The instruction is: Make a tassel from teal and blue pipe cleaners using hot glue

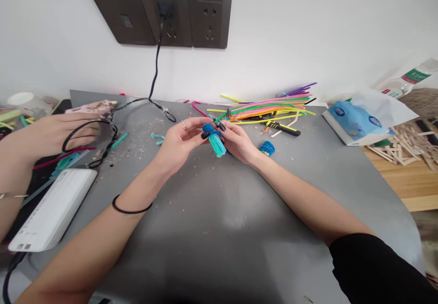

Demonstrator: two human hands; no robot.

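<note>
Between both hands, above the grey table mat (212, 231), is a small bundle of turquoise pipe cleaners (217, 145) with a dark blue pipe cleaner (207, 128) wound round its upper end. My left hand (185, 139) pinches the bundle from the left, thumb on the blue winding. From the right, my right hand (236, 139) holds it with thumb and fingers closed; a green stem shows by its fingertips. Fingers hide part of the bundle's top. Just right of my right hand lies a coiled blue pipe-cleaner piece (267, 148).
Behind my hands lie a pile of colored pipe cleaners (270, 105) and a yellow-black utility knife (282, 128). At right are a tissue pack (356, 119) and wooden sticks (404, 144). On the left are another person's hand (71, 130), a white power strip (54, 208) and a black cable (155, 66).
</note>
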